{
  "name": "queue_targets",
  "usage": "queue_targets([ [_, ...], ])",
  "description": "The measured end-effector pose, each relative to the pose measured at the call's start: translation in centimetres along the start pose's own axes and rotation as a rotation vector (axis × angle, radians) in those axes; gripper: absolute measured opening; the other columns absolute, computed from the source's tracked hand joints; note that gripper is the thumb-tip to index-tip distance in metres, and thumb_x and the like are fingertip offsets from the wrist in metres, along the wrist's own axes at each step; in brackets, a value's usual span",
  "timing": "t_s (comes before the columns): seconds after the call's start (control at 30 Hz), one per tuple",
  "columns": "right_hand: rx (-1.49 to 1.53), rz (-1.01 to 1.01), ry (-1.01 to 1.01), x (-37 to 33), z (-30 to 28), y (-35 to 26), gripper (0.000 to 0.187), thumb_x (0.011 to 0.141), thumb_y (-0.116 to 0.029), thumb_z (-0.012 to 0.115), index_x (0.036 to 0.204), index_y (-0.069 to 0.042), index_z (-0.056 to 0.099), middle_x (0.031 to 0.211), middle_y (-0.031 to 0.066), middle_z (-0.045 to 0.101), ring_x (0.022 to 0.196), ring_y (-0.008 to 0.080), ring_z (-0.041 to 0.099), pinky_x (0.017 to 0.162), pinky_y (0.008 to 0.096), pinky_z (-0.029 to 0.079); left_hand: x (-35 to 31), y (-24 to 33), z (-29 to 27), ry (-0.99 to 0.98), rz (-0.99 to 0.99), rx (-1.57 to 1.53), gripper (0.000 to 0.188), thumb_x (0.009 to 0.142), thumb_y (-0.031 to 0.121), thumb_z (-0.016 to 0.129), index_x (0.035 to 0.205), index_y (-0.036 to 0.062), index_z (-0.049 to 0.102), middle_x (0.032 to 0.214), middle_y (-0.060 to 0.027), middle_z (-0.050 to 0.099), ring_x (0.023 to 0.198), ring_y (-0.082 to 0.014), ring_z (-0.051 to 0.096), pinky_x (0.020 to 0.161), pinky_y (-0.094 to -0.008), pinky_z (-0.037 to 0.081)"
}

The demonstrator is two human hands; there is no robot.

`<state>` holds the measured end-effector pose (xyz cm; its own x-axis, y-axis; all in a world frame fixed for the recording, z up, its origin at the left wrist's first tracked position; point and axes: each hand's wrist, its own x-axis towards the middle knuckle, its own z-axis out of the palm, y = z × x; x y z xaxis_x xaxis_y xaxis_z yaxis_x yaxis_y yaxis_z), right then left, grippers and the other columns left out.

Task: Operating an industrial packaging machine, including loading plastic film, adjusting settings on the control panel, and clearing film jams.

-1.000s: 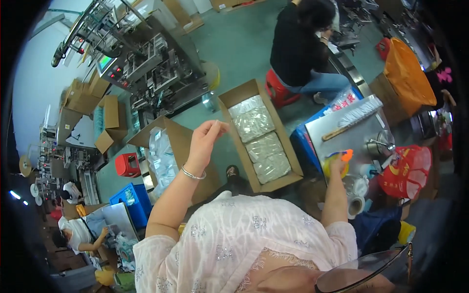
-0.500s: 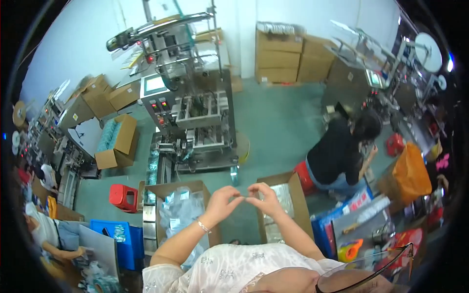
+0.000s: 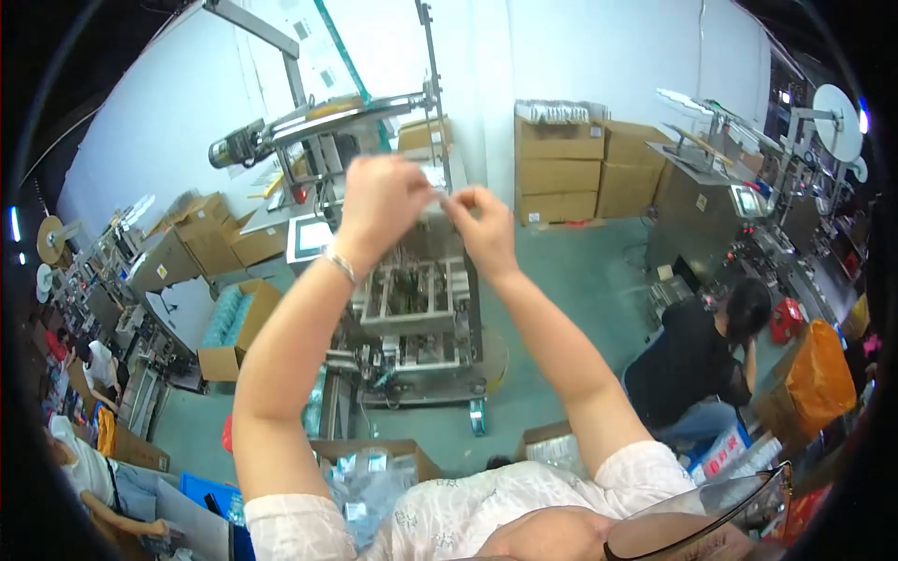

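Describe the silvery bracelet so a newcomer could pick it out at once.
Find the big metal machine near the centre. The wearer's raised left hand appears in front of it. The bracelet is the thin, shiny band around that wrist; the right hand has none at its wrist.

I was watching through the left fisheye on the wearer's head. It looked out ahead and tipped down, so the white blouse [image 3: 486, 486] took up the bottom edge really close and the glasses [image 3: 711, 514] poked into the lower right. The left hand [image 3: 379, 206] and right hand [image 3: 485, 229] sat at arm's reach, with a machine [image 3: 407, 327] farther out and the white wall [image 3: 599, 56] at the back
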<state>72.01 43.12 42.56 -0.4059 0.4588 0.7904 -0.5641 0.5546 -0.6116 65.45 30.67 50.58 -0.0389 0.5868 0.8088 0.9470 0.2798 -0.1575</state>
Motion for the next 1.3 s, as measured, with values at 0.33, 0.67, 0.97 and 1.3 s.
queue_targets([
  [0.33,0.115,-0.055,0.052,13.8,3.7,6.1,0.021,0.072,-0.018,0.063,0.076,0.002,0.059,0.068,0.0055,0.059,0.064,0.0102,0.051,0.061,0.0234,0.041,11.1,-9.0,4.6,-0.126,-0.163,0.075,0.024,0.061,0.03,0.068,0.061,0.0067,0.062,0.064,-0.0069,0.058,0.061,-0.0219,0.056,0.059,-0.0327,0.042],
  [0.67,0.044,-0.066,-0.038,15.2,2.4,10.8,0.021,0.083,-0.01,0.052,0.098,0.004,0.052,0.096,0.0095,0.056,0.089,0.0148,0.051,0.078,0.0264,0.04,12.4,-8.4,5.9,-0.418,-0.062,0.358,0.04,0.063,0.032,0.062,0.091,0.0027,0.063,0.097,-0.0219,0.056,0.102,-0.0364,0.046,0.091,-0.0576,0.023],
  [0.97,-0.033,-0.066,-0.042,13.0,1.4,12.9,0.025,0.084,-0.011,0.05,0.104,0.005,0.049,0.102,0.0101,0.054,0.094,0.016,0.049,0.082,0.0262,0.038,5.2,-5.8,1.2,0.567,0.064,0.229,0.037,0.06,0.026,0.06,0.091,0.0089,0.053,0.076,-0.007,0.047,0.079,-0.0233,0.046,0.084,-0.0487,0.025],
  [1.3,-0.294,0.461,-0.112,-8.5,0.1,23.8,0.014,0.076,-0.01,0.057,0.087,-0.003,0.052,0.078,0.002,0.05,0.072,0.0104,0.045,0.067,0.0226,0.039,-28.6,-8.9,2.5,0.126,-1.021,-0.208,0.031,0.064,0.012,0.066,0.093,0.0032,0.056,0.082,-0.0102,0.057,0.074,-0.0238,0.055,0.069,-0.0307,0.043],
])
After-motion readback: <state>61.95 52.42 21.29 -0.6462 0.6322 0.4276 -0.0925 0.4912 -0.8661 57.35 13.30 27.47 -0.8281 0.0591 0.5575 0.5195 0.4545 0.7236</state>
